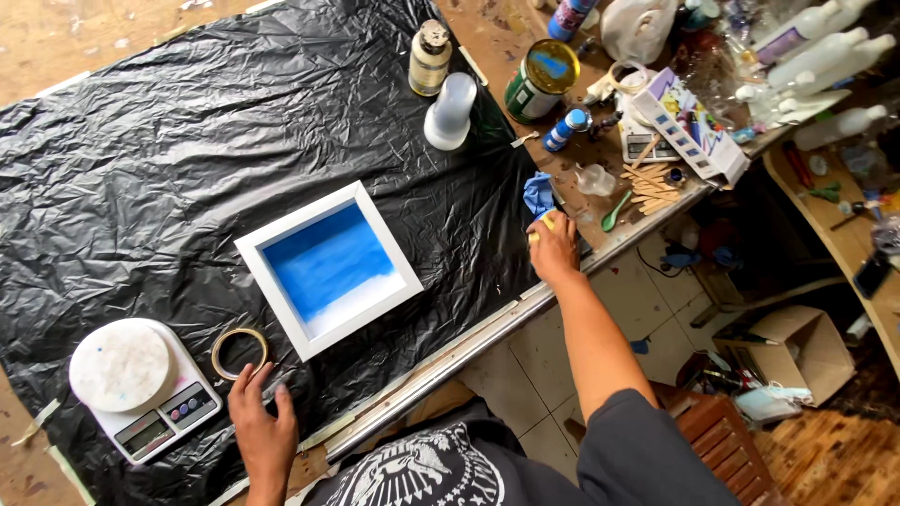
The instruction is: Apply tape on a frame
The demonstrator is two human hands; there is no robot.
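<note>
Left to right, we see a digital scale (145, 394), then our left hand (262, 424) lying released and flat on the black-sheeted worktop (141, 187), fingertips touching a masking-tape ring (239, 351). A white frame (330, 268) holds blue paint. Our right hand (553, 245) grasps a small yellow object (542, 221) beside blue cloth (537, 194).

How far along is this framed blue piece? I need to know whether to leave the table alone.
Done: the white square frame has blue over most of its panel, fading to white at the near edge. In hand: the right hand grips a small yellow item beside a blue cloth; the left hand rests by a tape roll. Left: that white band; the scale sits unused.
</note>
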